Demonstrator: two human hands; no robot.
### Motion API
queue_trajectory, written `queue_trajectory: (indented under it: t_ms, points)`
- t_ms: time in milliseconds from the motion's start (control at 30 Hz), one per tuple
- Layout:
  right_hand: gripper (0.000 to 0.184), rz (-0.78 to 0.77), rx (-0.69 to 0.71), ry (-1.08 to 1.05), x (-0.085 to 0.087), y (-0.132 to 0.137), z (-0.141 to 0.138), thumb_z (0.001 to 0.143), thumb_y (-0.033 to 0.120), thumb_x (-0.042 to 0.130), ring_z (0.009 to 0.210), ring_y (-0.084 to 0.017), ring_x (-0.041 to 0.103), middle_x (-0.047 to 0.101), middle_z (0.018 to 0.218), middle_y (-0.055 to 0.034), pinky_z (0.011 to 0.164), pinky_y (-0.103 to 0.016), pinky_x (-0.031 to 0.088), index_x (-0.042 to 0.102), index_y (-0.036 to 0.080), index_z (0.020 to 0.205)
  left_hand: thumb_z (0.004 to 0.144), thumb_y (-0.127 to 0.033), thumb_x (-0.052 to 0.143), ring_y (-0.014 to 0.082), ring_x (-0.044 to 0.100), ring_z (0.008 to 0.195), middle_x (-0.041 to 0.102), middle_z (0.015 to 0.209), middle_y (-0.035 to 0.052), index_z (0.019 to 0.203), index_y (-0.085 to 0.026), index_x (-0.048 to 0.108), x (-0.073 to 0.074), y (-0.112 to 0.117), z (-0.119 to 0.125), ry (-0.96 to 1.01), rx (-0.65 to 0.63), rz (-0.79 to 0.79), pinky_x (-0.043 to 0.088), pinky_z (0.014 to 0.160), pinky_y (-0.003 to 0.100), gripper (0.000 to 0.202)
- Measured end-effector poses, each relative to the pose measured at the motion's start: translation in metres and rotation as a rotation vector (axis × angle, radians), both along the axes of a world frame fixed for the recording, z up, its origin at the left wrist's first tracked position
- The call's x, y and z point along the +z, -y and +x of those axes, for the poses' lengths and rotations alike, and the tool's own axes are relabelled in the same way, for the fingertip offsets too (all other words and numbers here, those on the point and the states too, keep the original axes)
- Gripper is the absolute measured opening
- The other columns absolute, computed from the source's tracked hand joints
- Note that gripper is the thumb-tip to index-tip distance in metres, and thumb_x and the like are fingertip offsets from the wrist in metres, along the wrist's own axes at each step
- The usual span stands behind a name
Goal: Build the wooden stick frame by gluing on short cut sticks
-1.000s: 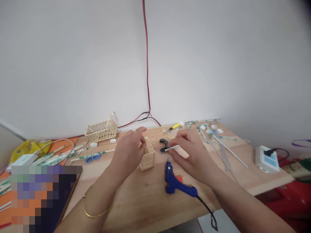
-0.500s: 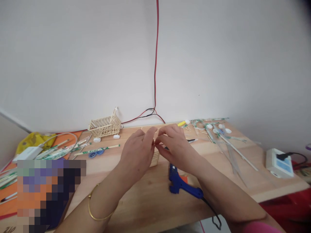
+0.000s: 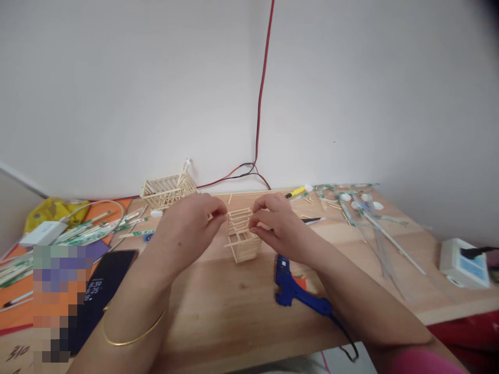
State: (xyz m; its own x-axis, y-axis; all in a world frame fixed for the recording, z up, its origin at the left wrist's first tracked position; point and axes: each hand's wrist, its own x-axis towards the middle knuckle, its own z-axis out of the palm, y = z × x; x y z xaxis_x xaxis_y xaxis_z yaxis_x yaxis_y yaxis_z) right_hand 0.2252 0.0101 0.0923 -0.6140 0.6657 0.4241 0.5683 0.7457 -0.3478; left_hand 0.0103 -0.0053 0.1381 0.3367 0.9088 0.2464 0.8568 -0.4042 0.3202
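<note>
Stick frame (image 3: 247, 251), small, openwork: standing mid-counter (image 3: 218, 317), between both hands.
Pale, wooden-looking rods are forming a slatted, boxy lattice, probably light, stiff, fragile at the joints; the low near slats are seemingly offering the safest hold. Left hand (image 3: 189, 228) is hovering by the left edge, fingertips curled; right hand (image 3: 278, 226) is hovering at the right edge, fingers bent; any grip by either is remaining indiscernible. Smooth blue glue gun (image 3: 286, 291): lying near right.
</note>
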Motion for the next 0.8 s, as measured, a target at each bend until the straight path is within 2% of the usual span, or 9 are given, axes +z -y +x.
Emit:
queue_trajectory:
  t_ms: [167,800]
  points:
    - [0.009,-0.018,0.002,0.011,-0.001,0.000,-0.001,0.087,0.017,0.056,0.098,-0.022,0.046,0.055,0.099,-0.0080,0.087,-0.039,0.037,0.064,0.018,0.083,0.083,-0.023,0.047,0.0169,0.055,0.069,0.065,0.072,0.0030,0.072,-0.020,0.067,-0.006,-0.001,0.007,-0.100,-0.095,-0.079,0.036,0.062,0.028,0.023]
    - [0.008,-0.030,0.001,0.045,-0.004,-0.001,0.003,0.086,0.015,0.056,0.097,-0.021,0.046,0.054,0.098,-0.0068,0.088,-0.038,0.037,0.063,0.019,0.084,0.084,-0.022,0.044,0.0180,0.056,0.071,0.065,0.074,0.0048,0.073,-0.019,0.067,-0.013,0.002,0.015,-0.172,-0.155,-0.108,0.037,0.064,0.030,0.025]
